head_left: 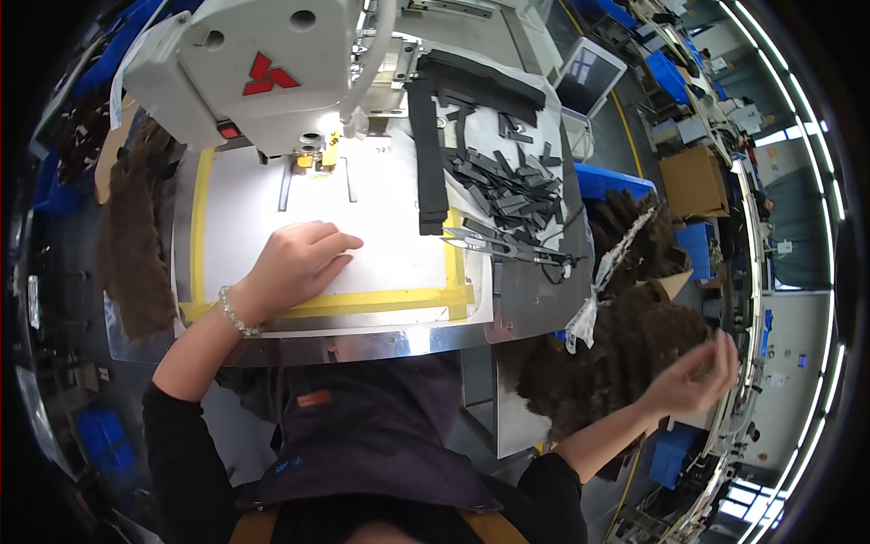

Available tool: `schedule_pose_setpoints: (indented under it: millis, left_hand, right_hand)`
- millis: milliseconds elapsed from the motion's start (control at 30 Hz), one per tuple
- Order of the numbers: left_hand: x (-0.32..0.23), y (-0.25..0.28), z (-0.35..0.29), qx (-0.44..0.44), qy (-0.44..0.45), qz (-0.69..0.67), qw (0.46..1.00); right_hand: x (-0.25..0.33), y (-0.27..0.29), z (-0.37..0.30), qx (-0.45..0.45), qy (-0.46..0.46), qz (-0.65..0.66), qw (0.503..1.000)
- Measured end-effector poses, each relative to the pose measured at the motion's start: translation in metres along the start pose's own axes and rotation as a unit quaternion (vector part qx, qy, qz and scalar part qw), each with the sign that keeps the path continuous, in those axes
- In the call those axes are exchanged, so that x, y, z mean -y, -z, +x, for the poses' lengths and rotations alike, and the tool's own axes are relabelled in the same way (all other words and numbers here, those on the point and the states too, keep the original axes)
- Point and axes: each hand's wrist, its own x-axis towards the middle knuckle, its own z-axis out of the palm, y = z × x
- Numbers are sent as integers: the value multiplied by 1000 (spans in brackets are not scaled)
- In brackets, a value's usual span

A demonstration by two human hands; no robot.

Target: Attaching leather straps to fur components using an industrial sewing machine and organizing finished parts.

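My left hand [294, 267] rests palm down on a white sheet [272, 208] framed with yellow tape on the sewing machine's bed, fingers loosely curled and holding nothing. The white machine head [263, 68] stands above and beyond it. My right hand [693, 372] is far out to the right, over a heap of brown fuzzy fabric [607, 363], with its fingers pinching the pile's edge.
Several black strips [507, 181] and a stack of black pieces [430, 154] lie on the table right of the sheet, with thread snips [507, 245] beside them. More brown fabric [136, 236] hangs at the left. A blue bin [612, 181] and cardboard box [693, 181] stand at the right.
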Motion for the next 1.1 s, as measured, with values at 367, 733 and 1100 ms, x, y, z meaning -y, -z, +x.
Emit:
schedule_pose_setpoints:
  millis: [367, 733, 1100]
  left_hand:
    - [8, -48, 94, 11, -18, -78, 997]
    - [22, -60, 103, 4, 12, -49, 999]
    - [28, -41, 98, 0, 110, -271, 956]
  right_hand:
    - [180, -157, 1, 363, 136, 460, 799]
    - [194, -179, -16, 501, -59, 609, 611]
    - [212, -189, -38, 510, -251, 677, 468]
